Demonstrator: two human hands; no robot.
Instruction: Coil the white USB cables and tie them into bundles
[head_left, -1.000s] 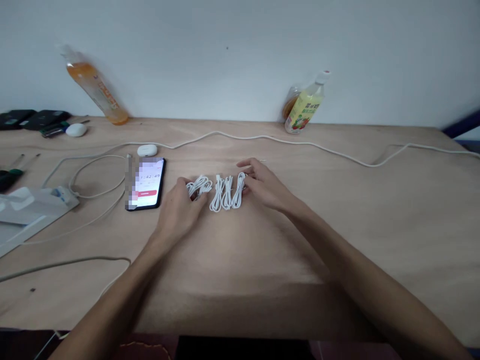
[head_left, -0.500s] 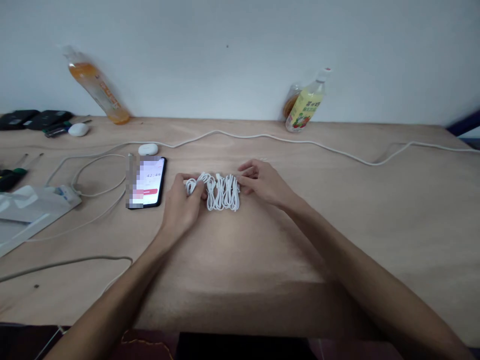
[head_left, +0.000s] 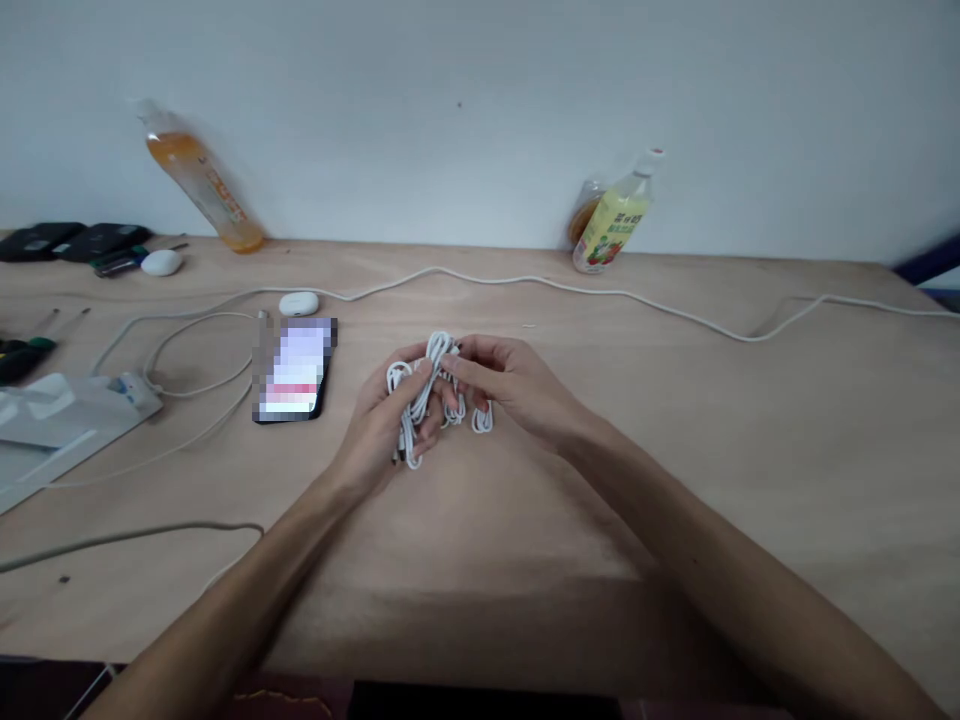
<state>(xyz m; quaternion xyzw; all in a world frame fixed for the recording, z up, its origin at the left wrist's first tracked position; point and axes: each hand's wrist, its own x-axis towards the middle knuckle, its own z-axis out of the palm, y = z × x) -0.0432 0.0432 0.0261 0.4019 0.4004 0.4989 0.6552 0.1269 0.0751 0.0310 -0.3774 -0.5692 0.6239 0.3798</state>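
Cables (head_left: pixel 420 395) bunched in both hands' grip, partly hidden by left hand (head_left: pixel 390 405); right hand's (head_left: pixel 506 375) fingertips overlapping them

Dim, cool light falls softly over the wall (head_left: pixel 487 150), which darkens toward its upper corners. Diffuse shadows pool on the near desk (head_left: pixel 750 430) beside a dull sheen. The phone (head_left: pixel 300 350) glows, washed out and partly pixelated. The cables (head_left: pixel 439 348) look slightly soft; wide-angle distortion stretches the edges.

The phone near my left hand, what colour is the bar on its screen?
Pinkish red, in the head view.
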